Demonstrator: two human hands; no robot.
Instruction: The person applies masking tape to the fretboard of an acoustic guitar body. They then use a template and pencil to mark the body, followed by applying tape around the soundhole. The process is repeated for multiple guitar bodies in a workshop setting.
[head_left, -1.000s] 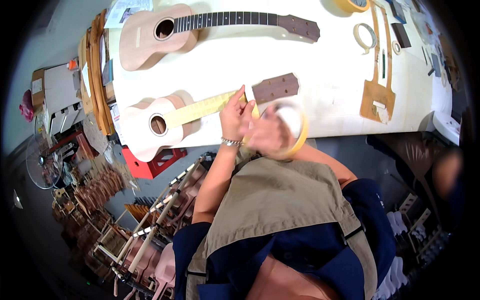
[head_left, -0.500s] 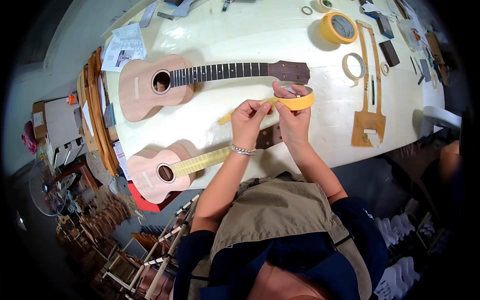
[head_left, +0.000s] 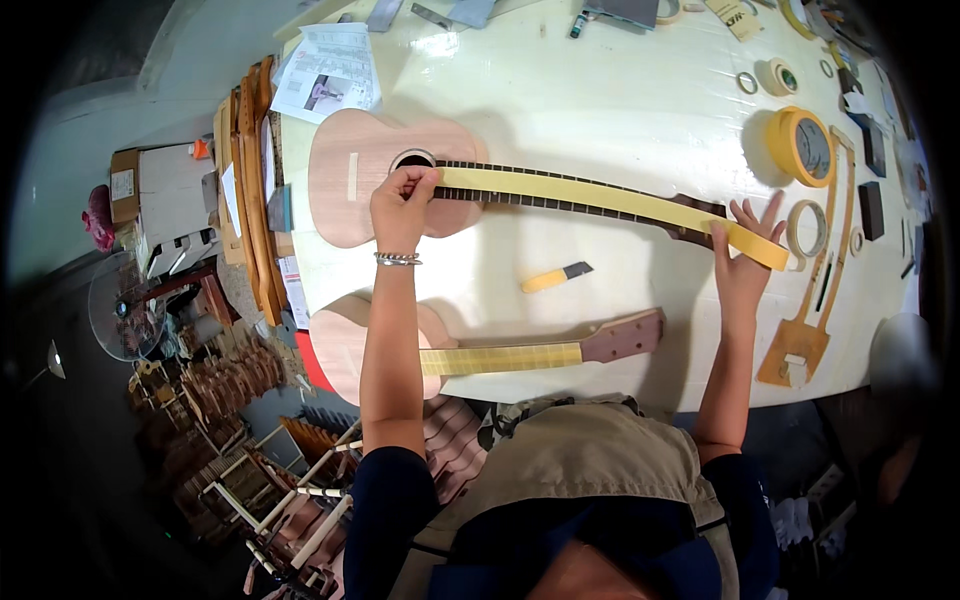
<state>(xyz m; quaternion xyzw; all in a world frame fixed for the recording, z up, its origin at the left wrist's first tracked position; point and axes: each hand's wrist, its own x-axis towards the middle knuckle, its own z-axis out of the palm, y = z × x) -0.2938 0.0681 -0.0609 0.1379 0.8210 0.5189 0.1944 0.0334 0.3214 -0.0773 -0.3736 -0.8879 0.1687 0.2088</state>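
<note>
A strip of yellow masking tape [head_left: 570,188] stretches along the dark fretboard of the far ukulele [head_left: 345,205]. Whether it touches the frets all along, I cannot tell. At the sound hole, my left hand [head_left: 402,210] pinches the strip's free end. Beyond the headstock, my right hand [head_left: 742,275] grips the tape roll [head_left: 757,246], its outer fingers spread. The near ukulele [head_left: 345,340], partly behind my left forearm, has yellow tape over its fretboard. Between the two necks lies a small tool [head_left: 545,281] with a yellow handle and dark tip.
Tape rolls stand at the right, including a large yellow roll [head_left: 800,147] and a pale roll [head_left: 807,228]. Near them lies a flat wooden template [head_left: 795,350]. Printed sheets [head_left: 325,75] rest at the far left. Curved wooden pieces [head_left: 250,200] line the table's left edge.
My hands have moved far apart, left hand to the sound hole and right hand past the headstock, drawing out a long tape strip. The view has shifted, uncovering the yellow-handled tool.
</note>
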